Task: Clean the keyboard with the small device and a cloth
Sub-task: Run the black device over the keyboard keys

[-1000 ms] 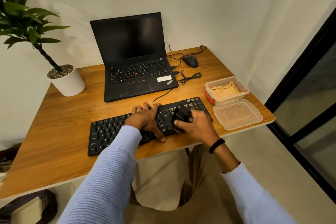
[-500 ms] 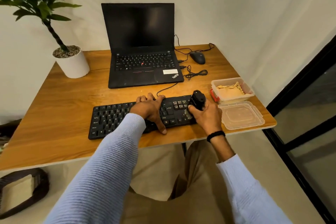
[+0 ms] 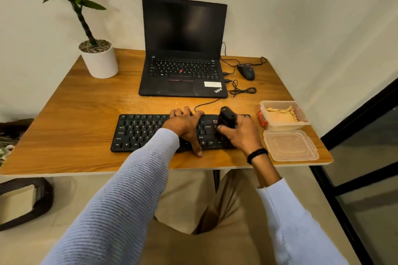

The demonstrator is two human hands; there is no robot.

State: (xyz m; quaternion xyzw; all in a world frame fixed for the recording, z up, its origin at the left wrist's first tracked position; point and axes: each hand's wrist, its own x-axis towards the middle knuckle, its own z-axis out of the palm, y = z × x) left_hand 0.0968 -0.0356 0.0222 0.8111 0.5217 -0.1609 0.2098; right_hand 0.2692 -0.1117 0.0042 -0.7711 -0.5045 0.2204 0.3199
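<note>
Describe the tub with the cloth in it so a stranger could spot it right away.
Start at the wooden desk and go to its right edge, just right of the black keyboard. Two clear plastic pieces lie there; the tub is the farther one. Unlike the flat, empty lid nearer the front edge, it has tall walls, a red clip, and a crumpled yellowish cloth inside.

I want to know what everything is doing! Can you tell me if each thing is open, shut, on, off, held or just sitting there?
Laptop: lid open, screen dark.
Keyboard: flat on the table, left hand resting on it.
Small device: gripped in the right hand, over the keyboard's right end.
Container: open, cloth inside.
Lid: off, lying beside the container.
Mouse: untouched.
</note>
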